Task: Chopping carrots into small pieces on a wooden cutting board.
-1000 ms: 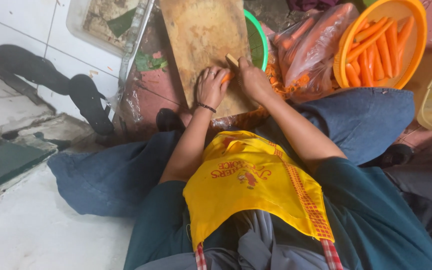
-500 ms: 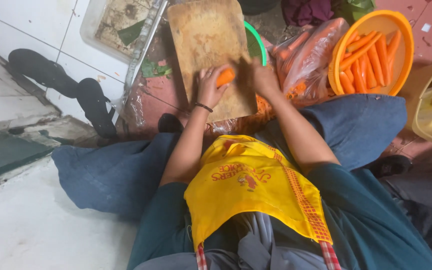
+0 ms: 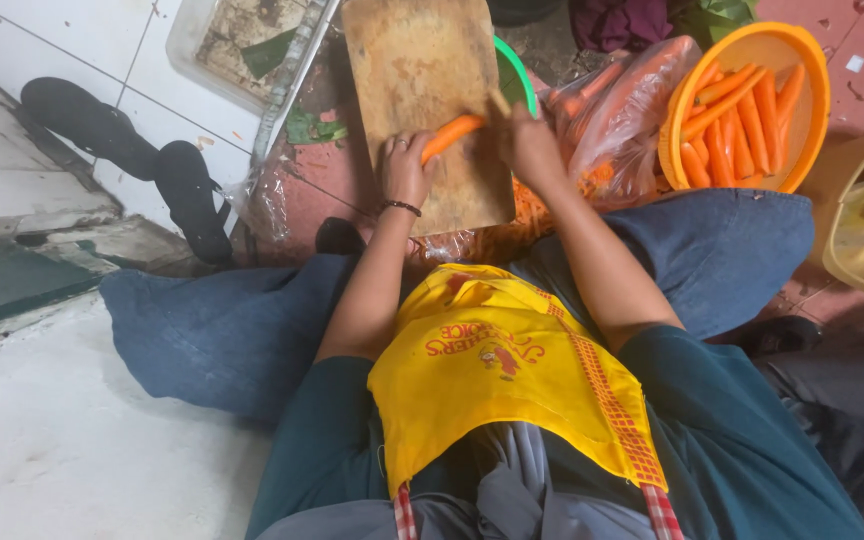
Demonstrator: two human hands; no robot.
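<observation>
Board-top: left grip (image 3: 404,170) clasps carrot (image 3: 450,135).

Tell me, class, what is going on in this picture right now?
A person sits low over a wooden cutting board. Their left hand holds a carrot down on the board. Their right hand meets the carrot's other end and seems to grip a tool, but it is too small to make out. To the right, an orange bowl holds more carrots, and a clear plastic bag of carrots lies between it and the board. A yellow apron covers the person's front.
</observation>
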